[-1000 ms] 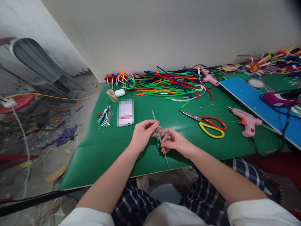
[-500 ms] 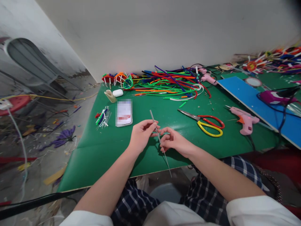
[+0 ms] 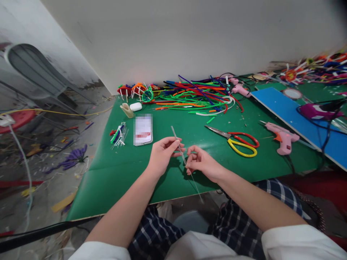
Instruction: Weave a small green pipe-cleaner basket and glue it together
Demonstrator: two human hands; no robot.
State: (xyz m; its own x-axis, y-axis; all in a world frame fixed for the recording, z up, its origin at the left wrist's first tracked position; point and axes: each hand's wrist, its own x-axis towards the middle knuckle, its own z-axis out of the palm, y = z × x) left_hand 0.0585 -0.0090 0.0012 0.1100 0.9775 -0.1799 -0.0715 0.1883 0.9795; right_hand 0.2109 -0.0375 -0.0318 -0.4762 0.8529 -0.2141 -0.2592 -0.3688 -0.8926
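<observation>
A thin greyish strip (image 3: 174, 131), tapering to a fine wire-like end, slants across the space between my hands; its exact kind is unclear. My left hand (image 3: 164, 154) pinches the upper part between thumb and forefinger. Lower down, my right hand (image 3: 202, 163) has its fingertips closed on the same strip, and the thin tail hangs past the table's front edge. Scissors (image 3: 242, 142) with one red and one yellow handle lie open to the right. Left of my hands is a phone (image 3: 143, 130) with a blurred screen.
Several coloured pipe cleaners (image 3: 187, 94) are heaped along the back of the green table (image 3: 119, 184). A pink glue gun (image 3: 282, 138) lies at right, near a blue board (image 3: 287, 112). Small cut pieces (image 3: 119, 135), a white case (image 3: 136, 107) and a beige object (image 3: 127, 110) are at left.
My right hand has shifted slightly along the strip, and its fingers look more closed. The strip's lower tail has swung a little to the right. My left hand has barely moved.
</observation>
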